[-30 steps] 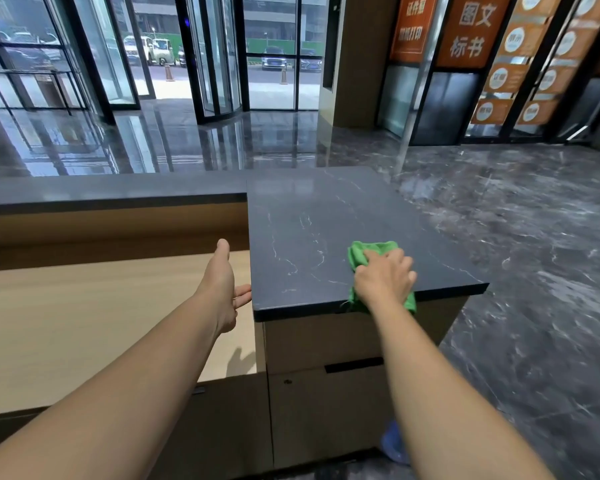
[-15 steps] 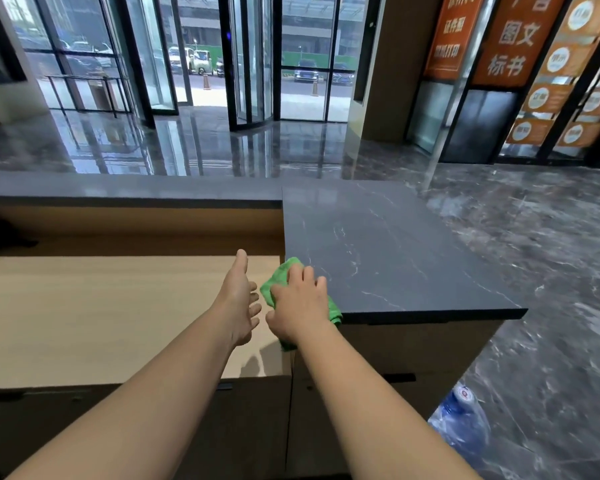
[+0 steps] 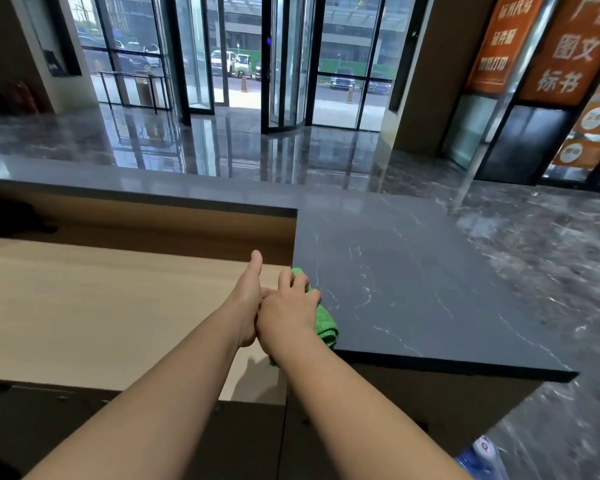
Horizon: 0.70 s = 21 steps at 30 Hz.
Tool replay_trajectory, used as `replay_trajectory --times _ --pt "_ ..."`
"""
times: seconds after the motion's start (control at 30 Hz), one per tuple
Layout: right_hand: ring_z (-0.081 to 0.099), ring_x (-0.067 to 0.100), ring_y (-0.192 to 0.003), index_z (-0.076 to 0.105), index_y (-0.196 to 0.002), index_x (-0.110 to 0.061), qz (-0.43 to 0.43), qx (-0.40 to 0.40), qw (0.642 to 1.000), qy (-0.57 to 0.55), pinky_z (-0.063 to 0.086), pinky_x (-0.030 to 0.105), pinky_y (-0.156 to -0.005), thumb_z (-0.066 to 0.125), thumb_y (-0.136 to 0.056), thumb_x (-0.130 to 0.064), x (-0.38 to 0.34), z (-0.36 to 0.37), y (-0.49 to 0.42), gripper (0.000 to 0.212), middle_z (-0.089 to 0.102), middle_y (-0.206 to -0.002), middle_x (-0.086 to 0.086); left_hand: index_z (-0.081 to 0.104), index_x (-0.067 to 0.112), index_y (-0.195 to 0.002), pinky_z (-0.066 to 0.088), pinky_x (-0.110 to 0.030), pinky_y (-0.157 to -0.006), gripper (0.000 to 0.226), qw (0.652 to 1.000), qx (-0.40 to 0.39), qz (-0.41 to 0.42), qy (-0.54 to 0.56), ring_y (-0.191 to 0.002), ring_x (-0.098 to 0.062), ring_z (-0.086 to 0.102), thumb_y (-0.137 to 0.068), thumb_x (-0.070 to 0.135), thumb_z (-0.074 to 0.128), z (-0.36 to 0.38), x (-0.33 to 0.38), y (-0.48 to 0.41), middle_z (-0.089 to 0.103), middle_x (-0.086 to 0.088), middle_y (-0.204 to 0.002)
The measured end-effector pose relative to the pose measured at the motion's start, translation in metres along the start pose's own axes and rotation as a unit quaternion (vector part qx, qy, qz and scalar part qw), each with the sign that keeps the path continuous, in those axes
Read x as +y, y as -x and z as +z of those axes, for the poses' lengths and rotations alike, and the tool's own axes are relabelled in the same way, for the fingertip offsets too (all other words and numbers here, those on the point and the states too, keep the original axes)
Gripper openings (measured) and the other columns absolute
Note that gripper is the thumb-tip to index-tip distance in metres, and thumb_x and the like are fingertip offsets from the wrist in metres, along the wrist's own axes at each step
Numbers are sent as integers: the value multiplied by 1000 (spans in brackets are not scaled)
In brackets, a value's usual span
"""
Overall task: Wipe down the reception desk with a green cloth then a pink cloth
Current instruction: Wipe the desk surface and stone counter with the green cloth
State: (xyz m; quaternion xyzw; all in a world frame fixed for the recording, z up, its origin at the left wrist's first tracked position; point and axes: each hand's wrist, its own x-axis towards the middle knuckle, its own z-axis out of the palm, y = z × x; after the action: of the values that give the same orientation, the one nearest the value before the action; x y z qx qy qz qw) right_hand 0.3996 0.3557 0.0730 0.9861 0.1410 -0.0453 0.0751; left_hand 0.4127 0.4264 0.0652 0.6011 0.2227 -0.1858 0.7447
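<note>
Cloth comes first: one green cloth lies on the reception desk, at the 9 o'clock edge of its dark stone top, close to the near corner. The right hand sits on top of the cloth with its fingers bent down over the fabric, gripping it against the stone. Most of the cloth is covered. A small tip shows past the fingertips at 12 o'clock of the hand, and a thicker bunched fold sticks out at 4 o'clock, along the top's near edge.

The left hand stands edge-on at 9 o'clock of the right hand, touching it, over the pale wooden worktop just off the stone's edge. Its thumb points straight up. Its fingers are hidden behind the right hand, so whether they are curled or loose cannot be told.

Two bare forearms reach in from 6 o'clock. The desk shows two levels: the stone top, and the wooden worktop at 9 o'clock of it. One blue plastic bottle stands on the marble floor at 5 o'clock. Two large orange signs hang at 1 o'clock, and glass doors stand at 12 o'clock.
</note>
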Motion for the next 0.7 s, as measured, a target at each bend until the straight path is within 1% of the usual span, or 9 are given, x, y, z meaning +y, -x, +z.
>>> replay_trajectory --times 0.07,0.13,0.27,0.33,0.43,0.53,0.57,0.63,0.7 --pt "21 39 -133 44 -139 -19 1 -3 1000 -5 33 53 -105 61 -90 -33 4 -1 -11 54 21 -146 18 70 0 -107 52 -44 -90 94 1000 1 -1 29 -94 -35 67 -83 81 29 1 3 -11 73 -21 -95" --pt "21 38 -133 44 -139 -19 1 -2 1000 -15 33 52 -105 62 -89 -34 8 -1 -24 55 22 -146 17 72 2 -100 50 -45 -95 91 999 11 2 34 -97 -36 67 -82 81 30 2 7 -23 74 -18 -94" --pt "22 37 -132 43 -140 -17 3 4 1000 -26 33 51 -104 60 -89 -33 15 -3 -55 56 22 -145 16 73 6 -102 50 -44 -93 89 999 -12 16 50 -99 -36 67 -83 81 30 5 24 -43 74 -17 -97" --pt "23 36 -132 43 -140 -19 7 7 1000 -29 33 50 -104 60 -89 -33 19 -4 -74 56 23 -144 15 74 5 -101 49 -45 -96 89 998 -18 23 52 -99 -36 67 -84 80 29 4 35 -60 74 -17 -98" --pt "23 36 -132 44 -139 -21 17 9 999 -33 33 50 -104 62 -88 -33 24 -7 -104 55 23 -144 15 72 6 -106 47 -48 -99 91 999 -29 25 39 -102 -36 66 -82 82 29 3 53 -87 73 -16 -101" --pt "22 36 -133 43 -140 -22 27 8 999 -30 33 50 -105 61 -89 -33 28 -9 -135 55 23 -144 15 74 6 -100 48 -47 -99 89 999 -21 25 31 -101 -34 67 -82 82 30 1 71 -117 74 -14 -99" --pt "22 36 -133 43 -140 -23 30 9 999 -28 33 50 -104 60 -90 -33 29 -10 -146 54 23 -144 15 75 5 -98 47 -45 -99 91 999 -20 25 32 -101 -33 66 -81 82 31 0 78 -126 74 -13 -101" --pt "22 35 -132 44 -139 -23 37 15 999 -24 33 49 -104 60 -90 -32 33 -11 -168 52 23 -144 14 73 3 -105 45 -41 -95 97 999 -27 25 24 -99 -32 63 -77 85 32 -1 91 -146 70 -13 -106" --pt "21 34 -132 45 -139 -24 44 16 999 -23 32 48 -103 59 -90 -32 36 -11 -189 51 22 -145 14 70 6 -114 47 -40 -95 95 999 -38 25 18 -101 -30 65 -80 84 29 -1 102 -163 71 -10 -109"
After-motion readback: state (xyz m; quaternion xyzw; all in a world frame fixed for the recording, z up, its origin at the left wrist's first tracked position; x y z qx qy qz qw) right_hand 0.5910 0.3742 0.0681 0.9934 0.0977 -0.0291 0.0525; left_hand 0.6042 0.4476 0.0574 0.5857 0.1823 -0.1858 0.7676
